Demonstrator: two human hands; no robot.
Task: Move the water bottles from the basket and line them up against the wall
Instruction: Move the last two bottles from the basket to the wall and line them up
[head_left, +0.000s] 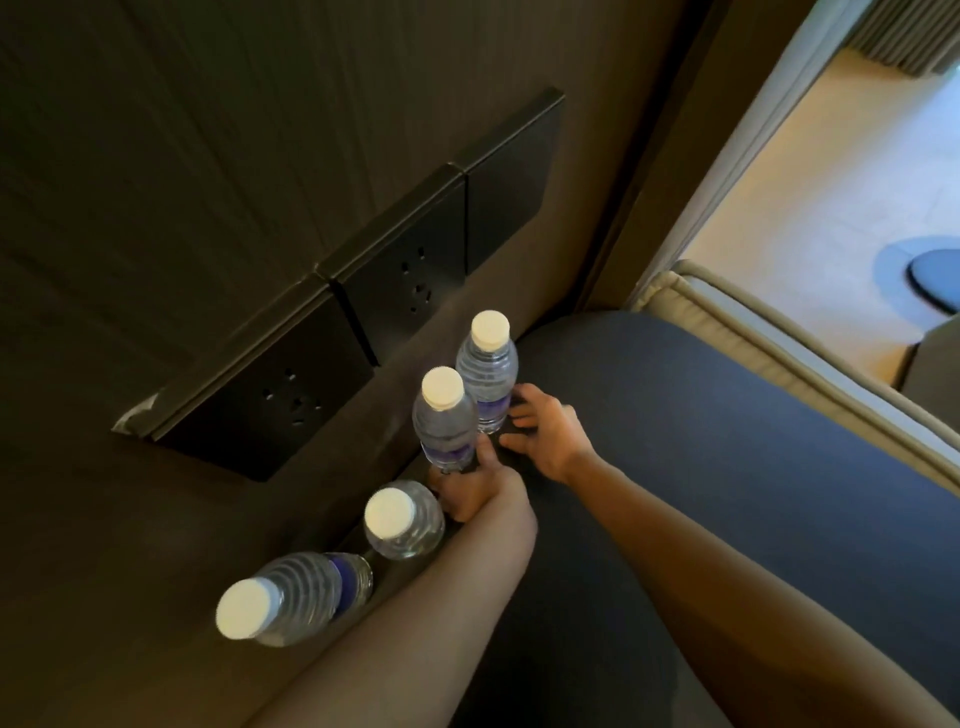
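Several clear water bottles with white caps and purple labels stand in a row along the dark wall (156, 218). The farthest bottle (487, 371) stands upright beside my right hand (548, 439), whose fingers are spread and just off its base. My left hand (470, 491) grips the bottom of the second bottle (445, 423). A third bottle (402, 519) stands just left of my left wrist. The nearest bottle (291, 597) stands at the lower left. No basket is in view.
Black socket plates (270, 400) are set into the wall right behind the bottles. The bottles stand on a dark surface (701, 441) with a rounded far end. A pale cushioned edge (779, 358) and a lit floor (810, 208) lie to the right.
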